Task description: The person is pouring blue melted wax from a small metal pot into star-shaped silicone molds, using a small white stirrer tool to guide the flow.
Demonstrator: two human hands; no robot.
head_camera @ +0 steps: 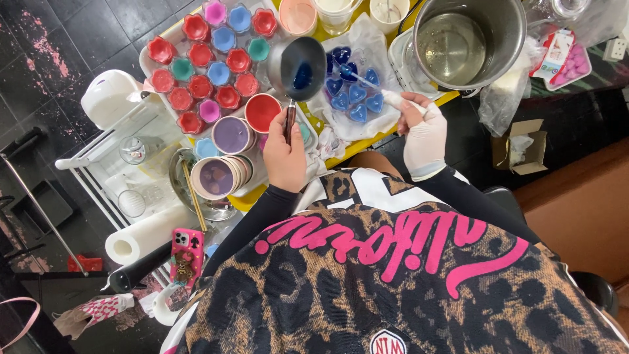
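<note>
left hand (pixel 285 157) gripping small pot (pixel 300 67) handle | right hand (pixel 422 128) pinching stick (pixel 367 82) | yellow table (pixel 367 141) | dark tiled floor (pixel 98 26)

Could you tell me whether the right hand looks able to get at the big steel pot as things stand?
Probably yes: the pot stands just beyond the gloved right hand, with nothing between them, though that hand is busy holding a thin stick over the blue heart moulds.

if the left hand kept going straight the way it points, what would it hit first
Probably the small metal pouring pot whose handle the left hand already holds; past it, the tray of coloured moulds. Depth is hard to judge from above.
</note>
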